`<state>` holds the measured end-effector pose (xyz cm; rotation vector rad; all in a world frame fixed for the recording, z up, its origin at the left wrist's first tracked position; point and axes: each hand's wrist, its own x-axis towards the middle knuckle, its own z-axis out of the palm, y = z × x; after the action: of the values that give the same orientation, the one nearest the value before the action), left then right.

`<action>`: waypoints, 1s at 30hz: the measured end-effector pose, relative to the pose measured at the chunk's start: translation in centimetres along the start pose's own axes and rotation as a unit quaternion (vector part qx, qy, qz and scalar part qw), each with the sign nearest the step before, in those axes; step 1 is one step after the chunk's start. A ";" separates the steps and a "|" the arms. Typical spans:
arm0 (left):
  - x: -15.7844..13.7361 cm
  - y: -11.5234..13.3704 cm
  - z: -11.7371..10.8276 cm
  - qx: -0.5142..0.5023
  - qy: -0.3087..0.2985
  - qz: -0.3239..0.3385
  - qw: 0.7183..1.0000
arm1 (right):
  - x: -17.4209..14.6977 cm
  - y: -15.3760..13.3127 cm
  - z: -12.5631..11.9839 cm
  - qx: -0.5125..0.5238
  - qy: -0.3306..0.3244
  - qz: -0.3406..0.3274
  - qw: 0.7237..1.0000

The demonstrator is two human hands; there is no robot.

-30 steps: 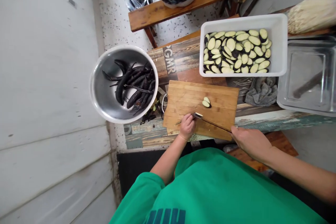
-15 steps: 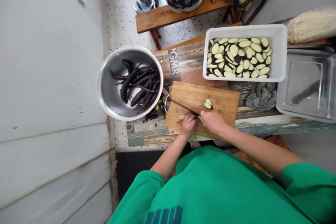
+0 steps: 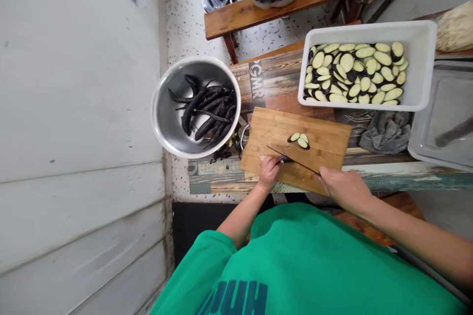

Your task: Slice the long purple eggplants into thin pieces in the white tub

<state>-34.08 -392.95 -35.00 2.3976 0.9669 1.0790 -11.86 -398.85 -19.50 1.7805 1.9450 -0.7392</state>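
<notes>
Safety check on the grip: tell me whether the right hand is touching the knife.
Touching. The head view shows the right hand gripping one end of the knife, its blade running out over the cutting board.

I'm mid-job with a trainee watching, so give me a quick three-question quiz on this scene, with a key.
1. Which hand grips the knife?
2. True or false: the metal bowl holds whole eggplants.
3. How many cut slices lie on the cutting board beyond the knife?

Key:
1. The right hand.
2. True.
3. Three.
</notes>
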 end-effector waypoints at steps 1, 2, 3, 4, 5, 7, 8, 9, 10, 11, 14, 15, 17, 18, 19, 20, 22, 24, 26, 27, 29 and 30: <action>0.0 0.0 0.3 -0.007 -0.002 0.006 1.000 | -0.5 0.1 0.2 -0.002 -0.006 -0.006 1.000; 0.0 0.0 0.6 -0.012 -0.007 0.010 1.000 | -0.9 0.2 0.5 -0.005 -0.012 -0.006 1.000; -0.1 -0.1 0.7 -0.014 -0.015 0.011 1.000 | -1.4 0.3 0.7 -0.009 -0.018 -0.005 1.000; -0.3 -0.2 0.8 -0.014 -0.024 0.009 1.000 | -1.8 0.5 1.0 -0.015 -0.023 -0.004 1.000; -0.5 -0.3 0.8 -0.013 -0.034 0.007 0.999 | -2.2 0.7 1.3 -0.020 -0.025 -0.005 0.999; -0.9 -0.4 0.7 -0.011 -0.053 -0.001 0.999 | -2.8 0.9 1.6 -0.031 -0.023 -0.010 0.999; -1.1 -0.5 0.6 -0.011 -0.058 -0.005 0.998 | -3.0 1.0 1.6 -0.036 -0.019 -0.013 0.999; -1.2 -0.5 0.6 -0.011 -0.060 -0.007 0.998 | -3.1 1.1 1.6 -0.042 -0.014 -0.014 0.999; -1.2 -0.5 0.6 -0.011 -0.059 -0.008 0.998 | -3.2 1.2 1.5 -0.049 -0.010 -0.012 0.999; -1.3 -0.5 0.6 -0.012 -0.056 -0.007 0.998 | -3.2 1.2 1.3 -0.057 -0.008 -0.007 0.998; -1.4 -0.5 0.8 -0.018 -0.047 -0.007 0.999 | -2.6 1.5 0.5 -0.072 -0.023 0.004 0.997; -1.4 -0.5 0.9 -0.019 -0.048 -0.010 0.999 | -2.2 1.6 0.3 -0.072 -0.035 0.004 0.997; -1.7 -0.6 1.1 -0.022 -0.055 -0.015 0.998 | -0.9 1.6 0.1 -0.062 -0.056 -0.010 0.996; -1.8 -0.7 1.2 -0.023 -0.059 -0.014 0.998 | 0.1 1.4 0.1 -0.055 -0.062 -0.019 0.996; -1.9 -0.8 1.3 -0.023 -0.062 -0.015 0.998 | 1.1 1.0 0.2 -0.048 -0.063 -0.026 0.996; -1.9 -0.9 1.3 -0.021 -0.064 -0.020 0.998 | 2.3 0.5 0.4 -0.043 -0.057 -0.032 0.997; -1.8 -1.1 1.2 -0.013 -0.064 -0.039 0.997 | 4.3 -0.8 0.7 -0.030 -0.032 -0.035 0.998; -1.4 -1.2 0.9 -0.006 -0.069 -0.059 0.996 | 5.5 -2.1 0.8 -0.020 -0.008 -0.023 1.000; -0.8 -1.1 0.5 -0.009 -0.071 -0.068 0.995 | 5.7 -3.2 0.3 -0.013 0.001 -0.011 1.000; -0.5 -1.0 0.3 -0.012 -0.072 -0.070 0.995 | 5.4 -3.5 -0.1 -0.011 0.001 -0.006 1.000; 0.0 -0.9 0.0 -0.018 -0.074 -0.070 0.995 | 4.2 -3.6 -0.8 -0.005 0.000 0.001 1.000; 0.3 -0.8 -0.1 -0.020 -0.076 -0.070 0.994 | 3.4 -3.5 -1.0 0.000 -0.002 0.007 1.000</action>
<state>-34.40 -392.19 -35.23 2.3033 1.0336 0.8454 -15.67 -395.78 -20.44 1.7889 1.9282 -0.7367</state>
